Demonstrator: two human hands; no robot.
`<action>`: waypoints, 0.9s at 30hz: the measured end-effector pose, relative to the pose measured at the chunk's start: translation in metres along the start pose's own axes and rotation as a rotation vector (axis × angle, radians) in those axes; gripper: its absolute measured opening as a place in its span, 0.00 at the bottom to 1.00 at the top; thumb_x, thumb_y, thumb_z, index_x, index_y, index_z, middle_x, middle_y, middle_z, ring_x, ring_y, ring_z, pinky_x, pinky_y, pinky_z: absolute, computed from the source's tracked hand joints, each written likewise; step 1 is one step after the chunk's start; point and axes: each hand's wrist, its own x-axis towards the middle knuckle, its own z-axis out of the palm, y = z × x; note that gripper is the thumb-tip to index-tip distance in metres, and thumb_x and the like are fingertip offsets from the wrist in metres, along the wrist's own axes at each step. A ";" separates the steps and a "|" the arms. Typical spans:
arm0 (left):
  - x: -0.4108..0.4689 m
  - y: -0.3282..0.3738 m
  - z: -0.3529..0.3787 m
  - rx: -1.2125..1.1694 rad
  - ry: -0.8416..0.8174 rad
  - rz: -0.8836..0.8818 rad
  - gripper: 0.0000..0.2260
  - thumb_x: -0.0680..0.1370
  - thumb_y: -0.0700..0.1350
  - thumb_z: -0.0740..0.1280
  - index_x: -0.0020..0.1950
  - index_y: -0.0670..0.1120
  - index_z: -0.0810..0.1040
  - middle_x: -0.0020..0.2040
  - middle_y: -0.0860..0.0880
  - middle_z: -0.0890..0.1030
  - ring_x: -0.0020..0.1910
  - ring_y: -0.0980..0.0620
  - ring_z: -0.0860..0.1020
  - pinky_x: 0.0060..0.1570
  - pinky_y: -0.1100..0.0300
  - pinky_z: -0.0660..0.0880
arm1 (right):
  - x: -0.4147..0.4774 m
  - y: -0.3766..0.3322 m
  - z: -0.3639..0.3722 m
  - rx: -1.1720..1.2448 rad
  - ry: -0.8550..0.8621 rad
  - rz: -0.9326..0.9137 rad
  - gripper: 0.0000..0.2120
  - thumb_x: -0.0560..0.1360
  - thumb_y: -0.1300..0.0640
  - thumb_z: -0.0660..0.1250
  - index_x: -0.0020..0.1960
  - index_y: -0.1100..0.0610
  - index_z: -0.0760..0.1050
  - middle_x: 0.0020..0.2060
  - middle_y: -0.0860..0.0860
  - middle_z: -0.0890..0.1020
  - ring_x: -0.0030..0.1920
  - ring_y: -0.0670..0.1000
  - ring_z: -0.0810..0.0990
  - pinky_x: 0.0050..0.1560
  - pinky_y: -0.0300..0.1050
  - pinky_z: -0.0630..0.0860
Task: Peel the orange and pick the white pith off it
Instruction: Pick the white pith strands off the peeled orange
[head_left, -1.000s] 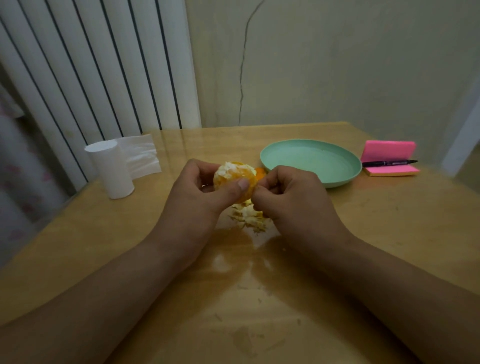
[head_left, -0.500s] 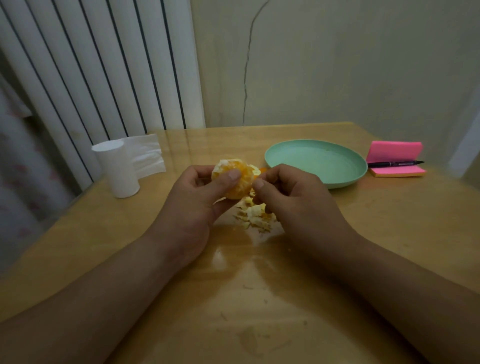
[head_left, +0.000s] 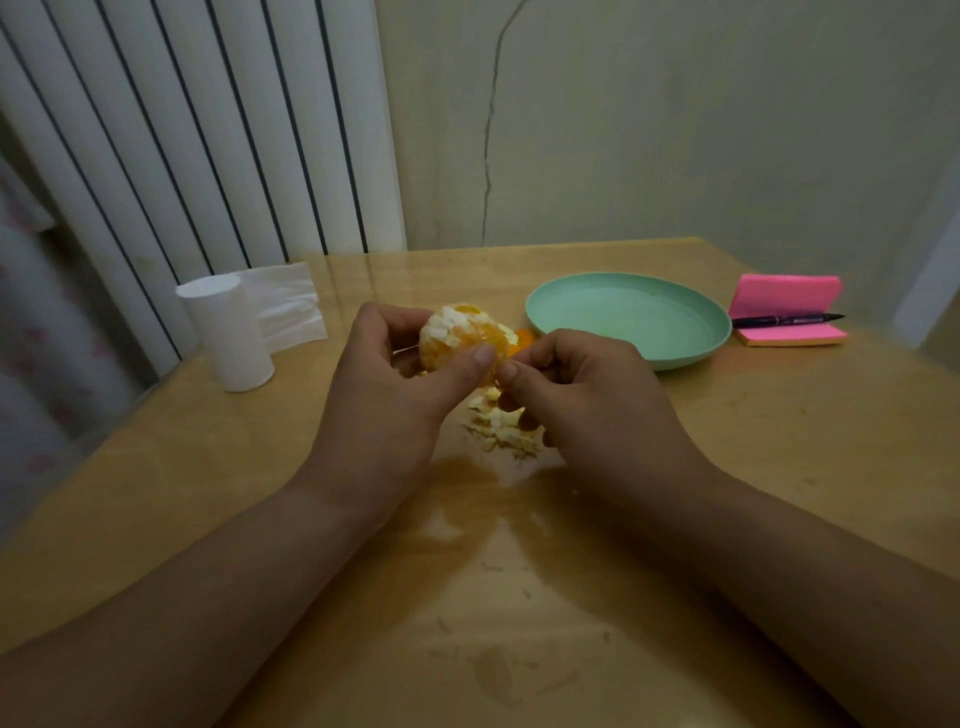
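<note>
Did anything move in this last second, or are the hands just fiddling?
Hardly anything. The left hand still grips the orange, and the right hand still pinches at its lower right side. Peel scraps, plate and tissue roll are unmoved.

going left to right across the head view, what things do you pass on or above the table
white paper roll → orange → green plate → pink sticky notes
</note>
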 end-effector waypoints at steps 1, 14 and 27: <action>0.000 0.000 0.000 0.009 0.012 0.012 0.20 0.75 0.50 0.80 0.63 0.51 0.76 0.58 0.54 0.84 0.56 0.57 0.84 0.57 0.56 0.83 | 0.000 0.000 0.000 0.024 -0.005 0.014 0.06 0.81 0.49 0.72 0.49 0.50 0.84 0.38 0.43 0.87 0.39 0.41 0.85 0.34 0.32 0.76; -0.007 0.005 0.008 -0.046 -0.004 0.052 0.21 0.74 0.48 0.80 0.64 0.49 0.76 0.58 0.52 0.84 0.57 0.57 0.84 0.55 0.60 0.82 | -0.003 -0.002 0.002 0.211 0.080 0.017 0.05 0.76 0.57 0.74 0.43 0.56 0.82 0.35 0.54 0.85 0.35 0.46 0.80 0.36 0.44 0.78; 0.006 0.000 0.000 -0.699 -0.208 -0.397 0.21 0.84 0.46 0.69 0.73 0.36 0.75 0.68 0.38 0.82 0.67 0.42 0.82 0.63 0.48 0.82 | 0.003 0.005 -0.001 0.197 0.085 -0.009 0.03 0.77 0.59 0.72 0.44 0.55 0.82 0.38 0.56 0.84 0.42 0.57 0.83 0.42 0.55 0.80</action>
